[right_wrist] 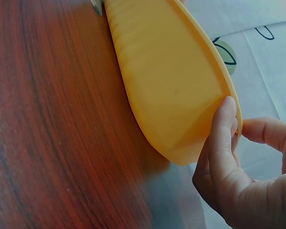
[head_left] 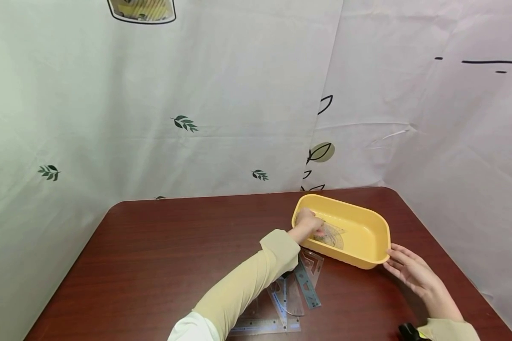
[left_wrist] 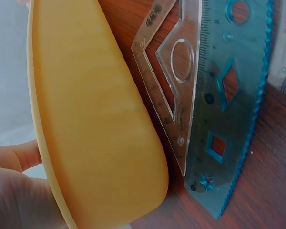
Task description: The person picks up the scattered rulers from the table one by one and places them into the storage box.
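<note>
A yellow plastic basin (head_left: 362, 237) stands on the table's right half. My left hand (head_left: 309, 221) reaches over its left end, fingers down inside beside a clear protractor (head_left: 334, 237); whether they pinch it is hidden. In the left wrist view part of this hand (left_wrist: 14, 167) shows behind the rim. With thumb and fingers, my right hand (right_wrist: 252, 176) pinches the rim at the basin's right end. Outside, near the left forearm, lie a blue-tinted ruler (left_wrist: 229, 109) with a wavy edge and a clear set square (left_wrist: 181, 62).
Several more clear rulers and set squares (head_left: 285, 303) lie overlapping below the left sleeve, partly covered by it. The dark red wooden table (head_left: 162, 251) meets a pale printed cloth (head_left: 222, 156) behind and at the right side.
</note>
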Motion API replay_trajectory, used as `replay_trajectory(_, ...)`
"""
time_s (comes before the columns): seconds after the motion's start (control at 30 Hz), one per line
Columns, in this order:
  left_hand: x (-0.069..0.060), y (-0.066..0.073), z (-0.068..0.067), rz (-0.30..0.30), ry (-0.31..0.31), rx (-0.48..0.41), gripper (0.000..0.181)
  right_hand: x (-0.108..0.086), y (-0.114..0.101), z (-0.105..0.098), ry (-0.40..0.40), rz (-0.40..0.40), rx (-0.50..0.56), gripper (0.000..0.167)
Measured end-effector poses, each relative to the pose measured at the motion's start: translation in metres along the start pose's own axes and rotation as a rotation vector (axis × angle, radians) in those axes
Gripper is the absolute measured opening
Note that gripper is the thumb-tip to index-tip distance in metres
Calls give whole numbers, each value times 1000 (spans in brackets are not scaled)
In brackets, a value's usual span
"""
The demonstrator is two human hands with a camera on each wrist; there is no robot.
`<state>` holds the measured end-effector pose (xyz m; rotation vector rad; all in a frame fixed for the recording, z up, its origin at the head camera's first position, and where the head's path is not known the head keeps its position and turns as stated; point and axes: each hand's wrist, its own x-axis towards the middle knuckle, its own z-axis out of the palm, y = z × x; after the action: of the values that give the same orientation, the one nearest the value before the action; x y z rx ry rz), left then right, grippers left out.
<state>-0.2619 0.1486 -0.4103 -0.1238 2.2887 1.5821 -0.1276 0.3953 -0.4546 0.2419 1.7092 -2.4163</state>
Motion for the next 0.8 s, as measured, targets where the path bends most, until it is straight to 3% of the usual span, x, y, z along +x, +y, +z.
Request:
replay_trajectory(0.37, -3, 0, -3, 68, -10, 69, 45, -1, 0, -1, -17, 2, 15, 28)
replay_trajectory(0.63, -6, 0, -10, 83, -10, -22, 41, -1, 0, 0, -6, 7, 18, 29)
replay_trajectory(0.8, -11, -3, -18, 141, -5, -94, 42, -1, 0, 0, -3, 9, 16, 29)
